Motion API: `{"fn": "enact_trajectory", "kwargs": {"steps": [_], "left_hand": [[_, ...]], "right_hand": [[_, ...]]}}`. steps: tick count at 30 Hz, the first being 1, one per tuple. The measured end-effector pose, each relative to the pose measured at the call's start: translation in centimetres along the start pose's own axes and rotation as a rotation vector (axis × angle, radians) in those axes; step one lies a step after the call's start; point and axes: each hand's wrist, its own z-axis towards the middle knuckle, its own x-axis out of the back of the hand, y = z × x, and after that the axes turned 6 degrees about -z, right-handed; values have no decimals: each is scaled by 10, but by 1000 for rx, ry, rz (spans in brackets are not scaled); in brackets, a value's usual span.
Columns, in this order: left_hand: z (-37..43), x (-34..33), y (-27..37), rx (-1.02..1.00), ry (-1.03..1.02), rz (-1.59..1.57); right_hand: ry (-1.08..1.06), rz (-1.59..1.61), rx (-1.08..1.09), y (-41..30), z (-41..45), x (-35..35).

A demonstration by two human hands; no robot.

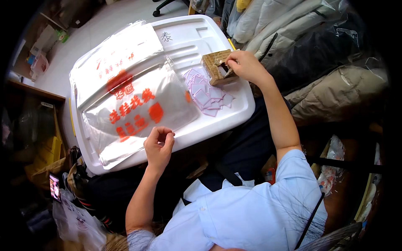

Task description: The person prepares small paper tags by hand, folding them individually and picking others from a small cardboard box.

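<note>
My right hand (246, 64) is at the torn opening of a small brown cardboard box (213, 67), thumb and fingertips pinched together at its edge; whether something is between them cannot be made out. Beside the box lies a loose pile of small white square papers with pinkish edges (204, 95). Clear plastic bags with red-orange printing (169, 97) lie stacked on the white plastic lid (194, 138). My left hand (160, 142) hovers or rests near the bags' lower edge, its fingers curled and thumb close to the fingertips; I cannot tell if it holds anything.
Puffy coats in clear plastic covers (339, 91) crowd the right side. A lit phone (54, 187) and a white plastic bag (78, 219) are at lower left. A chair's caster (156, 13) stands on the floor beyond the lid.
</note>
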Motion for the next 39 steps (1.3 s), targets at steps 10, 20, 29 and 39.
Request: {"fn": "enact_trajectory", "kwargs": {"steps": [10, 20, 29, 39], "left_hand": [[-1, 1, -2, 25, 14, -17], [-3, 2, -4, 28, 10, -20], [1, -8, -5, 9, 5, -43], [8, -1, -1, -49, -27, 76]], "right_hand": [[-29, -378, 181, 6, 0, -14], [179, -299, 143, 9, 1, -34], [217, -209, 206, 22, 6, -41], [81, 59, -44, 76, 16, -63]]}}
